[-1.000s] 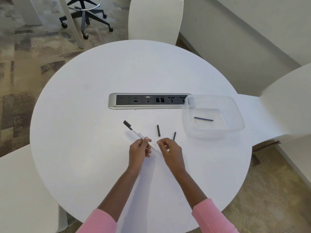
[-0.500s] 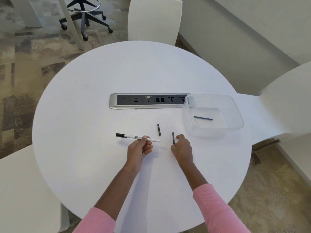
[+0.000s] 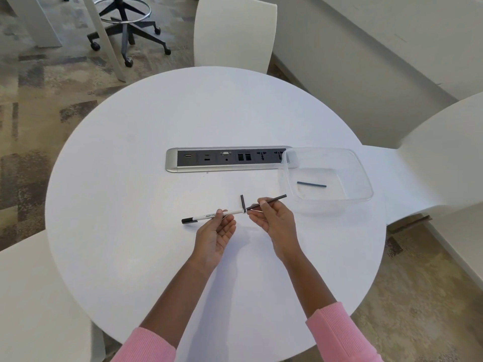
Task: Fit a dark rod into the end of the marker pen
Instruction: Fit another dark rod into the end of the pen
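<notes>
My left hand [image 3: 215, 232] holds a white marker pen [image 3: 206, 216] near its middle, level above the table, black cap pointing left. My right hand [image 3: 274, 220] pinches a thin dark rod [image 3: 273, 200] that slants up to the right. The rod's lower left tip sits right at the pen's open right end. A second short dark rod [image 3: 243, 202] lies on the table just behind that end. A third dark rod [image 3: 311, 184] lies inside the clear plastic container [image 3: 366, 178].
The round white table [image 3: 130, 178] has a silver and black socket panel [image 3: 224, 159] set in its middle; the container overlaps the panel's right end. White chairs stand at the back, right and front left. An office chair base stands on the carpet far left.
My right hand picked the dark rod up from the table and brought its tip to the pen's right end. My left hand kept the pen, now level.
</notes>
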Demonstrator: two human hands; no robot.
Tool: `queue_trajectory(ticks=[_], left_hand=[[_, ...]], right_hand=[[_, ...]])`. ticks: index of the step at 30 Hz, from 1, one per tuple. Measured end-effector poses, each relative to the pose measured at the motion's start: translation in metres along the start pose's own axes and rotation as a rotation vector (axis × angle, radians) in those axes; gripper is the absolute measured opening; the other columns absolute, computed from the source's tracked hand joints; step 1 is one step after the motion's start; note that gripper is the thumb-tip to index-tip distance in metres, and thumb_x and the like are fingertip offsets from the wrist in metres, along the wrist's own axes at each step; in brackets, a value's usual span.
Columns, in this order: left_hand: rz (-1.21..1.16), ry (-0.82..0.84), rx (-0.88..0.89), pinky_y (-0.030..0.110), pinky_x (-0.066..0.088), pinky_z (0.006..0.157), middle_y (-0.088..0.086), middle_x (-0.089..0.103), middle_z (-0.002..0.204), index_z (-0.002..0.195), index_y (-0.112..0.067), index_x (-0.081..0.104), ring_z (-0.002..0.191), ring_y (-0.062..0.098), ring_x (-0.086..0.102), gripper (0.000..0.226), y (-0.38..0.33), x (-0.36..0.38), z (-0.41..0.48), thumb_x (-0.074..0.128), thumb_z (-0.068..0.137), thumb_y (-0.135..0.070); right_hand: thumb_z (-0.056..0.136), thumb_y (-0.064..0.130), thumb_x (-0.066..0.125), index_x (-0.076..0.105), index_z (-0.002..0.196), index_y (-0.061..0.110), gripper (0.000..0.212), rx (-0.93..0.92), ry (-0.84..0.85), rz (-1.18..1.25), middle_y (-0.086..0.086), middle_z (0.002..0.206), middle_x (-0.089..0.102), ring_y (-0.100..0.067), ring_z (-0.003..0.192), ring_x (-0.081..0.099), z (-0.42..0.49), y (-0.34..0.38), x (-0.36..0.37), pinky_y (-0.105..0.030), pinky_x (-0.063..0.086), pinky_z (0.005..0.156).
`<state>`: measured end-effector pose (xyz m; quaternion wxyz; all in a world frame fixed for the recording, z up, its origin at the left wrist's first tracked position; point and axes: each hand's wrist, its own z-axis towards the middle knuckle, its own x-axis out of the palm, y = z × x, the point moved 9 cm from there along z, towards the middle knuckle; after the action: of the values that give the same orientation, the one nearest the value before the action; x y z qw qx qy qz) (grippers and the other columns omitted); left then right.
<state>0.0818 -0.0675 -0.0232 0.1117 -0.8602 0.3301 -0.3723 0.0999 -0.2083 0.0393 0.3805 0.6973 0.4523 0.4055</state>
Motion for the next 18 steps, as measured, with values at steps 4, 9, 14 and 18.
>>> queue_trajectory(ticks=[4, 9, 14, 18], left_hand=[[-0.038, -0.005, -0.009, 0.017, 0.054, 0.046, 0.002, 0.066, 0.048, 0.075, -0.006, 0.061, 0.047, 0.008, 0.065, 0.019, 0.0010, 0.0016, -0.0020, 0.053, 0.091, -0.013], [-0.040, -0.014, -0.007, 0.018, 0.054, 0.047, 0.002, 0.067, 0.049, 0.076, -0.006, 0.061, 0.047, 0.008, 0.065, 0.018, 0.0024, 0.0000, -0.0023, 0.053, 0.090, -0.013], [-0.027, -0.008, -0.003, 0.017, 0.054, 0.047, 0.001, 0.067, 0.049, 0.076, -0.006, 0.061, 0.048, 0.008, 0.066, 0.018, 0.0038, 0.0013, -0.0026, 0.053, 0.091, -0.014], [-0.023, -0.004, -0.002, 0.018, 0.055, 0.048, 0.002, 0.067, 0.050, 0.076, -0.005, 0.061, 0.049, 0.009, 0.066, 0.019, 0.0047, 0.0026, -0.0033, 0.053, 0.091, -0.014]], right_hand=[[0.092, 0.009, 0.048, 0.058, 0.085, 0.010, 0.012, -0.008, 0.015, 0.020, -0.011, 0.084, 0.064, -0.012, 0.069, 0.069, -0.0023, 0.0000, 0.0059, -0.017, 0.057, 0.068], [0.092, 0.009, 0.049, 0.058, 0.085, 0.011, 0.012, -0.022, 0.029, 0.049, -0.009, 0.082, 0.065, -0.011, 0.069, 0.070, -0.0037, 0.0002, 0.0084, -0.017, 0.058, 0.069], [0.091, 0.008, 0.050, 0.059, 0.085, 0.011, 0.012, -0.048, 0.045, 0.026, -0.009, 0.082, 0.065, -0.009, 0.068, 0.069, -0.0040, 0.0001, 0.0094, -0.016, 0.057, 0.068], [0.090, 0.005, 0.052, 0.060, 0.086, 0.009, 0.010, -0.076, 0.058, -0.039, -0.007, 0.082, 0.064, -0.008, 0.068, 0.069, -0.0034, -0.0015, 0.0098, -0.016, 0.056, 0.068]])
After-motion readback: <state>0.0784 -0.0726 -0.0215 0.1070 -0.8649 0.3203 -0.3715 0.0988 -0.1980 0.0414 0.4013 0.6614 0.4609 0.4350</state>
